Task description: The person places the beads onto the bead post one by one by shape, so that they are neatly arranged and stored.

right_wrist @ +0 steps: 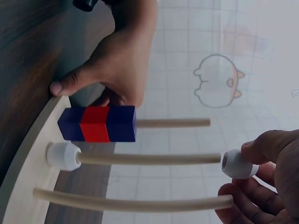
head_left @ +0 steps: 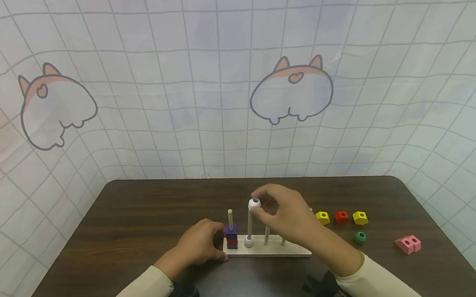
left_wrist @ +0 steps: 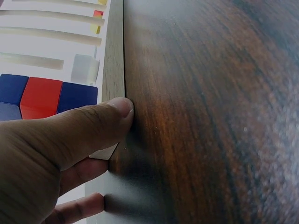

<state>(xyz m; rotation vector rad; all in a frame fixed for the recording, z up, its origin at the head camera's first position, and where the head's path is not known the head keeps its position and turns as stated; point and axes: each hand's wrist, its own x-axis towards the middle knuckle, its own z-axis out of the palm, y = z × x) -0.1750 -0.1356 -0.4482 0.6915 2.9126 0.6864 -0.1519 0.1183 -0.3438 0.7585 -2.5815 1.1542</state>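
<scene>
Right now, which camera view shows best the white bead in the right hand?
The right wrist view: the white bead appears large there, held in the fingers, its hole turned toward the peg. The head view shows it smaller, at the peg's upper end. The left wrist view does not show it.

From my head view, my right hand (head_left: pixel 288 213) hides the upper part of one peg (head_left: pixel 283 242); a pale thing (head_left: pixel 310 209) just past my knuckles shows too little to identify. In my right wrist view, the bottom edge cuts off the wooden base (right_wrist: pixel 25 196).
</scene>
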